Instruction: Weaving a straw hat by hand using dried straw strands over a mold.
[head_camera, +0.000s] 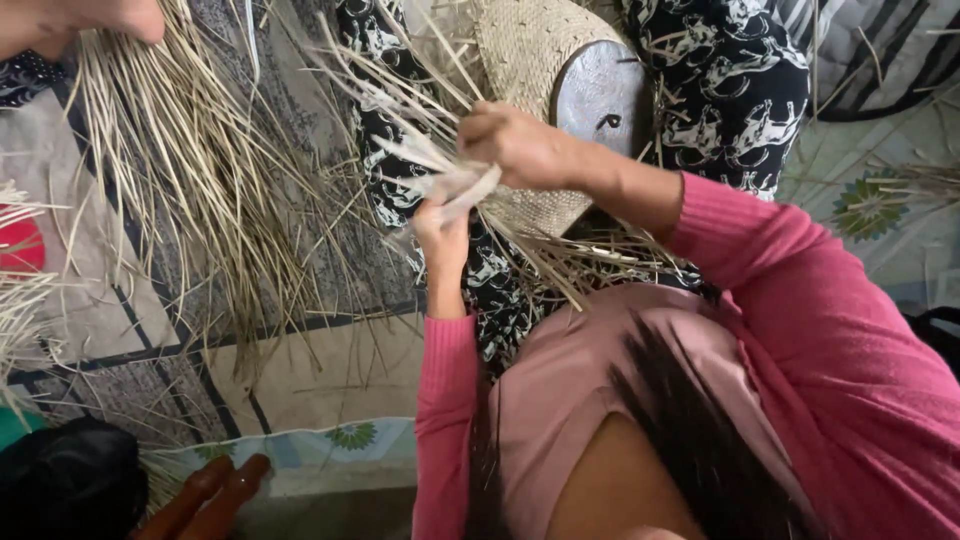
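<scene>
At the far left a loose bundle of pale straw strips (190, 170) fans down over the patterned floor mat (110, 310), gathered at top by another person's hand (80, 20). Nearer the middle the left hand (442, 238) has its grip closed on a flattened tuft of strips (455, 185), which lies just in front of the half-woven straw basket (530, 60). The right hand (520, 148), touching that same tuft from above, has its grip curled shut around the strips where they leave the basket, which sits over a dark rounded wooden block (600, 95)
</scene>
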